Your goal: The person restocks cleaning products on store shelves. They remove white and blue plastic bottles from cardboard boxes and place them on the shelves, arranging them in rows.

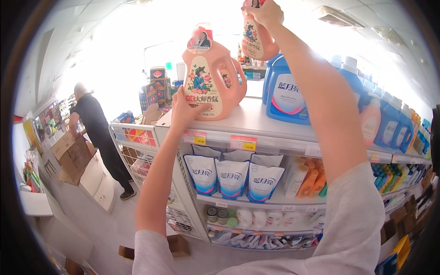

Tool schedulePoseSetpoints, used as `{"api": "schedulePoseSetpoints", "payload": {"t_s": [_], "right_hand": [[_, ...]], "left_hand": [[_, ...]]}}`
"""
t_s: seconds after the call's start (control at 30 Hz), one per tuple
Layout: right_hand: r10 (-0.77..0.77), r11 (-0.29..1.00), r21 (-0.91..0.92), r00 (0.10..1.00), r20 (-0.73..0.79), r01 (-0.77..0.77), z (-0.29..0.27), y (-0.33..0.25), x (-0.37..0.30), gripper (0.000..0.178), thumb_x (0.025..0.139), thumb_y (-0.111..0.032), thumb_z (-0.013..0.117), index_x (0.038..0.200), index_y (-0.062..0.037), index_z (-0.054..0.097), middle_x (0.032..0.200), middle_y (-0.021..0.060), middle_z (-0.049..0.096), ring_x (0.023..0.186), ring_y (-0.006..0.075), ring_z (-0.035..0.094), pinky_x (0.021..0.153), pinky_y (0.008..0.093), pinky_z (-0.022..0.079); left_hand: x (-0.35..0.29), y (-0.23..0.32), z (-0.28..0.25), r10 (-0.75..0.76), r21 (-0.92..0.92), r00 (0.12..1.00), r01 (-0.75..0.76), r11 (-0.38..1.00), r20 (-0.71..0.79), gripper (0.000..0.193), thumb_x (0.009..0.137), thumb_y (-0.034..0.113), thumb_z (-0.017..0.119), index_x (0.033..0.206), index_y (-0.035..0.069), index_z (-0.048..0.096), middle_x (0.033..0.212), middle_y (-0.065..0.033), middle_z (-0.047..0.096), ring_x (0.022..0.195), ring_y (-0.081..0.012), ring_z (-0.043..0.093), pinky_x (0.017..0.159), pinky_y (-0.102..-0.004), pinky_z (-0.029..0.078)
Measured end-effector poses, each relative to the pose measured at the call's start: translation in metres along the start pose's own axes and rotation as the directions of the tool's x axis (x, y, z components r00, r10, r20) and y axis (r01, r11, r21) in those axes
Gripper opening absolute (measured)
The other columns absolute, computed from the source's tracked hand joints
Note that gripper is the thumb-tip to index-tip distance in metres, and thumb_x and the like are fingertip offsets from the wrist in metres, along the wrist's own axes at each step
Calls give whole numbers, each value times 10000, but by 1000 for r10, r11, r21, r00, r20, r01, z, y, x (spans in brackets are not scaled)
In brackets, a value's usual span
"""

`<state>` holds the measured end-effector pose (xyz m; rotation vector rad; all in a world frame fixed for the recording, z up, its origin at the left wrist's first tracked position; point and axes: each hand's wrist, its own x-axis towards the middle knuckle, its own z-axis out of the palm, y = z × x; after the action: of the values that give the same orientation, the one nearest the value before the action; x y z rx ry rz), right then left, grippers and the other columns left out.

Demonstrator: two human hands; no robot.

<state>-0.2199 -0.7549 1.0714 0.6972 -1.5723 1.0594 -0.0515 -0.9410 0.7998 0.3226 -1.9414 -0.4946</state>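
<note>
A big pink laundry detergent bottle (211, 75) with a red cap and a round tag at its neck stands on the shelf top. Its lower left side is gripped by my left hand (185, 110), the thumb lying across the front label. Behind it shows the handle of another pink bottle (241, 75). Higher up and to the right, my right hand (266, 13) is closed around the neck of a smaller pink detergent bottle (256, 41), held above the shelf top. Large blue detergent bottles (285, 91) stand just below my right forearm.
White-and-blue refill pouches (231, 176) line the shelf beneath. More bottles (389, 128) continue along the right. A white wire rack (137, 142) adjoins the shelf's left end. Farther left, a person (96, 119) in dark clothes holds a cardboard box (73, 156). An open carton (178, 245) lies on the floor.
</note>
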Motion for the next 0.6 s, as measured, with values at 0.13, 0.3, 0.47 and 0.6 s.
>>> {"api": "schedulePoseSetpoints", "payload": {"t_s": [0.13,0.3,0.47,0.6], "right_hand": [[-40,998,-39,990,132,45,47,25,-5,688,685,-497,766,1137,-28,546,1043,181,659,1005,331,634,869,406,500],[134,991,-54,961,241,-125,112,58,-11,727,581,-554,810,1059,-47,602,1030,121,676,967,256,663,846,356,520],[154,985,26,940,304,-170,170,101,-28,742,557,-568,804,1036,-29,630,972,146,684,906,270,666,810,364,513],[80,993,31,860,504,-110,193,123,-48,677,579,-524,797,1004,-16,659,952,138,687,850,248,664,772,354,518]], "left_hand": [[-5,20,-8,-48,-52,998,50,997,42,1094,622,420,846,1394,-91,262,1311,-226,401,1229,-315,428,1022,-392,383],[-5,13,-5,-27,-22,999,28,999,33,1079,634,415,839,1391,-93,261,1316,-221,397,1234,-314,418,1017,-391,388],[-3,1,5,14,-130,1000,-13,991,10,1122,603,444,851,1400,-62,244,1292,-227,427,1171,-350,496,931,-409,453],[0,-2,7,-58,-216,997,68,974,51,1115,601,432,853,1398,-59,249,1315,-239,445,1168,-338,521,940,-398,451]]}}
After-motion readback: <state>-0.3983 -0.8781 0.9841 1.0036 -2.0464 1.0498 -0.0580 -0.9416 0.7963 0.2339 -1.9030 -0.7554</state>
